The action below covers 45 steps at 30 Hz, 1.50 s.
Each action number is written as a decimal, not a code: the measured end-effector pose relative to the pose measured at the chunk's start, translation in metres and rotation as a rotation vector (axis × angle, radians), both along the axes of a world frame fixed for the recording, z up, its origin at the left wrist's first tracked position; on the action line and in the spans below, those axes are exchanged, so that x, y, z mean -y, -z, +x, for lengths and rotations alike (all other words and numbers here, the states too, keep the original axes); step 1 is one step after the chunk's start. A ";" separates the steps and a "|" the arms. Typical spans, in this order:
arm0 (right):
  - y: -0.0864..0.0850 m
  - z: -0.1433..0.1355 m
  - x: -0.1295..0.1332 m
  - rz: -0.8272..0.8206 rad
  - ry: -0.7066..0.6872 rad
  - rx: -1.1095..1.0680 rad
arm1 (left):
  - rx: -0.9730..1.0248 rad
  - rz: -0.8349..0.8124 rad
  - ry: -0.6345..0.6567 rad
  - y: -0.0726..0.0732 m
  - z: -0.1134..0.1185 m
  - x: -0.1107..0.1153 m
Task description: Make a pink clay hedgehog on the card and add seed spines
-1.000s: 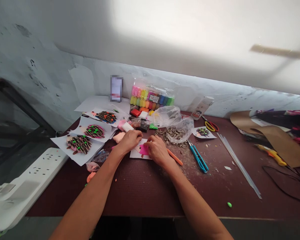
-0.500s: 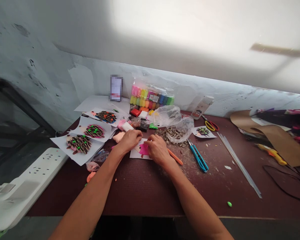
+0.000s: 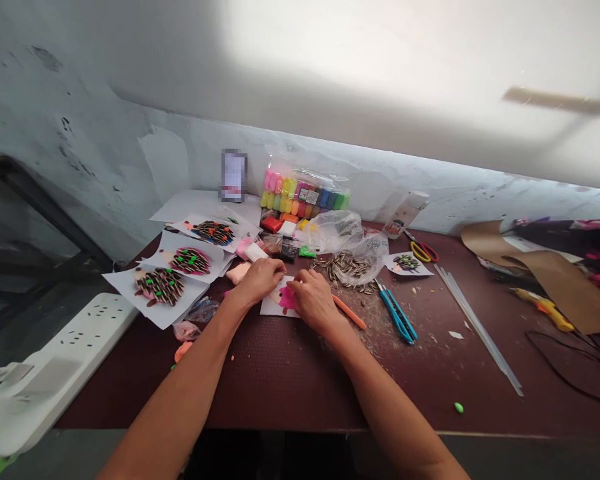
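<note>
Here the white card (image 3: 274,307) shows bright pink; left hand (image 3: 261,280) and right hand (image 3: 314,300) curl, grip unclear.

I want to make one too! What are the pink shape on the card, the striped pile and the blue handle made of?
Pink shape: perhaps soft clay, matte, one even colour. Striped pile: probably seeds, dry-looking, pointed and pale-striped. Blue handle: likely plastic, smooth, brightly coloured.

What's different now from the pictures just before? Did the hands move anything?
Nothing visibly moved, and nothing was clearly grabbed or let go. The left hand and right hand are still at the white card with pink clay. The sunflower seeds and blue utility knife stayed put too.
</note>
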State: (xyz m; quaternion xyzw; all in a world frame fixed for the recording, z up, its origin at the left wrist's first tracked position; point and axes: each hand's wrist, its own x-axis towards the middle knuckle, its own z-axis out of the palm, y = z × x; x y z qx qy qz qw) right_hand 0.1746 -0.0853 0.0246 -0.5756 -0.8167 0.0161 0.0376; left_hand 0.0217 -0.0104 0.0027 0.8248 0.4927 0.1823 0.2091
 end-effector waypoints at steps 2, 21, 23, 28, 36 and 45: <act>0.001 0.001 0.000 0.013 -0.007 -0.032 | 0.006 0.004 0.003 0.000 0.000 0.000; 0.005 0.003 -0.002 -0.026 -0.019 -0.050 | 0.032 -0.010 0.001 -0.002 -0.001 0.000; 0.005 0.003 -0.002 -0.028 -0.035 -0.049 | 0.035 -0.007 0.004 -0.002 -0.001 0.000; 0.003 0.008 -0.003 -0.009 0.030 -0.044 | 0.044 -0.006 0.009 -0.001 -0.001 -0.001; 0.009 0.009 -0.006 -0.028 -0.012 -0.029 | 0.039 -0.012 -0.003 0.001 -0.001 -0.001; 0.005 0.009 -0.004 -0.064 -0.029 -0.018 | 0.077 -0.036 -0.019 0.006 -0.001 0.000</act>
